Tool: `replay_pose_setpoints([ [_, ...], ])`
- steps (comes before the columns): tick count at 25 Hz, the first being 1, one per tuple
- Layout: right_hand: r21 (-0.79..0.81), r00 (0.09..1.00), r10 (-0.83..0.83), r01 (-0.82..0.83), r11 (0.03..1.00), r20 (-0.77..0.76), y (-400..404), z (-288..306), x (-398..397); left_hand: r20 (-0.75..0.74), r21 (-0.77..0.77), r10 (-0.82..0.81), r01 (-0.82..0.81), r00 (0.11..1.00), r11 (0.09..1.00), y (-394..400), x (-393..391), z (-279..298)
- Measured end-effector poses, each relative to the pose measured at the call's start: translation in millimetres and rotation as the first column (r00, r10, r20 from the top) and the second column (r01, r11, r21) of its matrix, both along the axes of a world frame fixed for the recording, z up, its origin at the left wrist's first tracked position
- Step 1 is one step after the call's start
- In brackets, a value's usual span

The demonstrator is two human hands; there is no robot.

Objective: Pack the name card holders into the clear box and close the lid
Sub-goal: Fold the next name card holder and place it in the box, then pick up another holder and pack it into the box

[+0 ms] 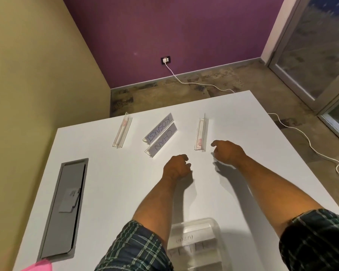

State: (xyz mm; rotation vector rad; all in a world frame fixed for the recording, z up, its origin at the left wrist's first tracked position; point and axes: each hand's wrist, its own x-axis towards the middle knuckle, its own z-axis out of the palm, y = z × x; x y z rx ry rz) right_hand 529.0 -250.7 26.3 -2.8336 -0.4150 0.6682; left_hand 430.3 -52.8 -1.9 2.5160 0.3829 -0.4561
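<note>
Both hands hover over the white surface, empty. The left hand has loosely curled fingers and grips nothing; the right hand is relaxed, just beside the right holder at its 10 o'clock. The KOSAKSI holder and CHAN holder lie touching at 11 o'clock of the left hand, the left holder farther out. The clear box sits at 6 o'clock, between the forearms.
</note>
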Motion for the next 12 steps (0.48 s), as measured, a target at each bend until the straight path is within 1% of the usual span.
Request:
replay_pose_setpoints([
  [2, 0.07, 0.994, -0.06, 0.066, 0.995, -0.09, -3, -11, 14, -0.007, -0.076, 0.043, -0.043, 0.999, 0.996, -10, 19, -11],
  [6, 0.196, 0.969, -0.097, 0.143, 0.97, -0.227, 0, -38, 40, 0.016, -0.219, 0.148, -0.141, 0.989, 0.966, -27, 56, -32],
  [8, 0.229, 0.96, -0.086, 0.15, 0.962, -0.268, 3, -53, 46, 0.031, -0.282, 0.199, -0.182, 0.98, 0.942, -34, 71, -39],
  [12, 0.276, 0.94, -0.12, 0.213, 0.937, -0.319, 7, -76, 51, 0.055, -0.382, 0.341, -0.296, 0.938, 0.876, -45, 94, -49],
])
